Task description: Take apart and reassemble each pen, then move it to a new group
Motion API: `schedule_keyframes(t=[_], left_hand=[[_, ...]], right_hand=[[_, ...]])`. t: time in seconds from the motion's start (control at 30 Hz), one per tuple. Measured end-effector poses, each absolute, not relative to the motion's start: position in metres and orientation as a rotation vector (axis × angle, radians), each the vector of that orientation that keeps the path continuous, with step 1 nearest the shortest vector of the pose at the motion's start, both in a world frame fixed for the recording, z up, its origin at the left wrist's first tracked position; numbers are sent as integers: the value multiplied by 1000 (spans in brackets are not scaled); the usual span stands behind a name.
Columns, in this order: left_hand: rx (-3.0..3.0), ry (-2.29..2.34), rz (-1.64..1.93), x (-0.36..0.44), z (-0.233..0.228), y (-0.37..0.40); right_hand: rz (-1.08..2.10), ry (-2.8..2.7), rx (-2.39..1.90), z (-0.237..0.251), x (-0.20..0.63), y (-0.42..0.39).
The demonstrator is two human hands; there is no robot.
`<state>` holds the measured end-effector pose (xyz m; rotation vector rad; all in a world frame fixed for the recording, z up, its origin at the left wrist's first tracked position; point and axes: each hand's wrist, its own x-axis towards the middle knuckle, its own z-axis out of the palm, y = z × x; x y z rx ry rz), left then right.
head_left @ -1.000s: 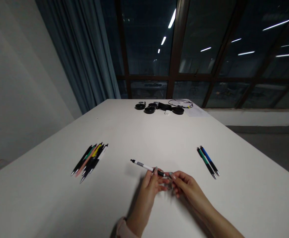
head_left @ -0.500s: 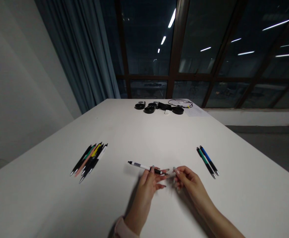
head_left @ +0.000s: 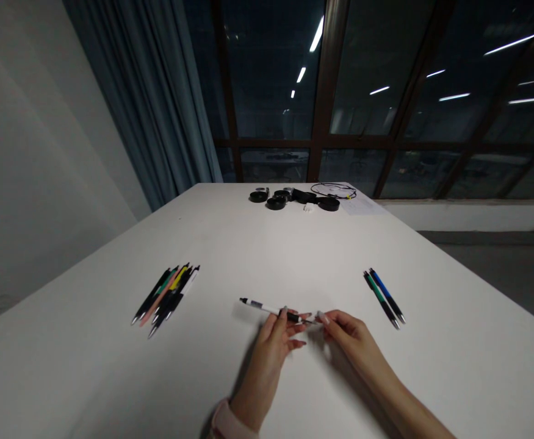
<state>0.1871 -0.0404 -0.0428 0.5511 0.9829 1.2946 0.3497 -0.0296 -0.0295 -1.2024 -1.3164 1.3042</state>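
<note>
My left hand [head_left: 271, 344] is closed on a white ballpoint pen [head_left: 262, 306] with a black grip, held nearly level between thumb and fingers. The pen's black clicker end points left, and its tip end points right. At that tip end, the thumb and fingertips of my right hand [head_left: 346, 332] are pinched together. A thin, greyish piece [head_left: 310, 322] shows between the pen's grip and the right fingertips; it is too small to make out clearly. Both hands are just above the white table [head_left: 267, 244].
To the left lies a bunch of several pens [head_left: 168, 296], black, green, pink, yellow and white. On the right lie a green pen [head_left: 381, 300] and a blue pen [head_left: 387, 296]. Black round items [head_left: 276, 202], a cable [head_left: 333, 190] and paper [head_left: 362, 205] rest at the far edge.
My right hand's fingertips have moved slightly left, closer to the pen's tip end. The pen in my left hand has shifted a little to the right.
</note>
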Motion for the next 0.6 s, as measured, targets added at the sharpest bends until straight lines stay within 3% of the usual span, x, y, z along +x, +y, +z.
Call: schedule_keyframes(t=[0.27,0.6], left_hand=[[601,998,1209,185,-42,-42],[524,1039,1424,172,-43,-30]], right_hand=[[1133,-1564,-1276,-28,352,-35],[1103,-1474,-1323,-13,371,-27]])
